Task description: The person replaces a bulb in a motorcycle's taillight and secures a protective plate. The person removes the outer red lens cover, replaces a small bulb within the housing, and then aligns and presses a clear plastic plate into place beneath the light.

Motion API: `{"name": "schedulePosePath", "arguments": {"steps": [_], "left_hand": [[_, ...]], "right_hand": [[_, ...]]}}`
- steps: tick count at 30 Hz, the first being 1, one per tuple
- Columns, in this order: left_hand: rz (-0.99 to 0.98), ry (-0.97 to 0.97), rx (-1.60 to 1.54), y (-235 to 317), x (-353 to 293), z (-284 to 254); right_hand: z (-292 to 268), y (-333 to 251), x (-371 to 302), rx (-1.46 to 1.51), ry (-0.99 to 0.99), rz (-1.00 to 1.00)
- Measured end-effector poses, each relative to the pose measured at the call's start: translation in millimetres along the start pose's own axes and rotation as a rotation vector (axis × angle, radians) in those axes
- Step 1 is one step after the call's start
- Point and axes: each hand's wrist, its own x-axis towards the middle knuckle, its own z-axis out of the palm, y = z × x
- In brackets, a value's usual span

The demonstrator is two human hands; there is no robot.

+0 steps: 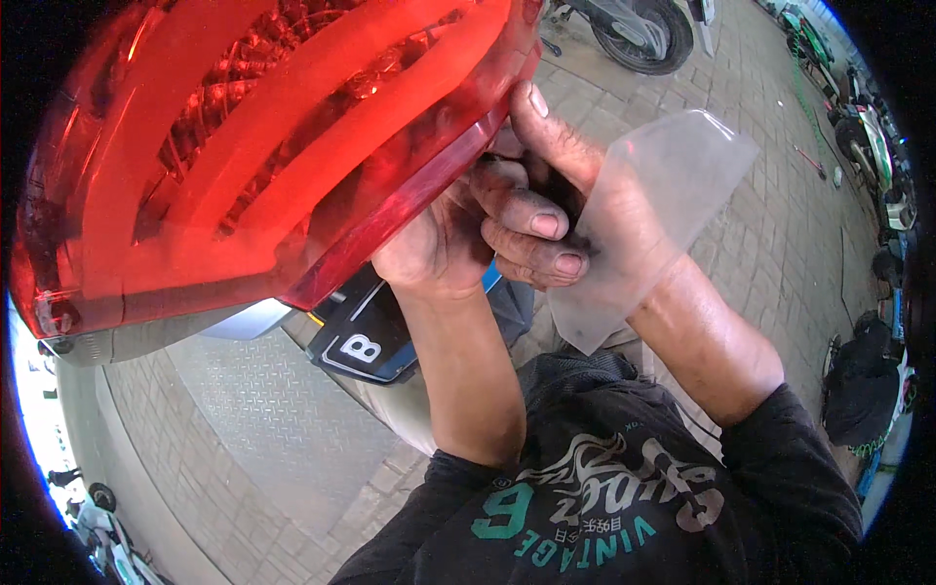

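- I see a big shiny red light (273, 175), close up, with curvy stripes inside.
- The left hand (434, 244) is under the red light's right-hand end. The light covers some of it, so I can't tell if it is gripping.
- The right hand (570, 156) is just right of the red light, with its thumb against the light's edge. Its bent, dirty fingers hold a cloudy see-through sheet (673, 185) by the left side.
- That sheet is right of the red light, apart from it, and lies over the right palm and wrist.
- Below the red light is a dark panel (390, 331) with a white letter on it.
- A bumpy metal plate (283, 419) is on the ground, lower than the red light.
- A black wheel (681, 49) stands right of the red light's top.
- Well to the red light's right, motorbikes (863, 146) are parked on the brick ground (780, 244).
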Motion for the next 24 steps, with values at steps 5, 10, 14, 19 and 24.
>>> {"name": "schedulePosePath", "arguments": {"steps": [5, 10, 14, 19, 24], "left_hand": [[0.003, 0.052, 0.066, -1.2, 2.4, 1.1], [-0.012, 0.09, 0.143, 0.1, 2.3, 1.4], [-0.054, 0.088, 0.205, 1.5, 0.6, 2.4], [-0.012, 0.155, 0.22, -2.3, 2.6, 1.2], [0.021, 0.199, 0.143, -5.8, 6.0, 0.1]], "right_hand": [[2.2, -2.0, -0.3, -0.089, 0.035, -0.044], [1.4, -1.1, -1.4, -0.082, 0.049, -0.042], [1.0, -0.7, -1.3, -0.073, 0.045, -0.033], [2.7, -0.1, -0.7, -0.068, 0.081, -0.041], [-0.1, 0.1, 0.3, -0.077, 0.051, -0.051]]}}
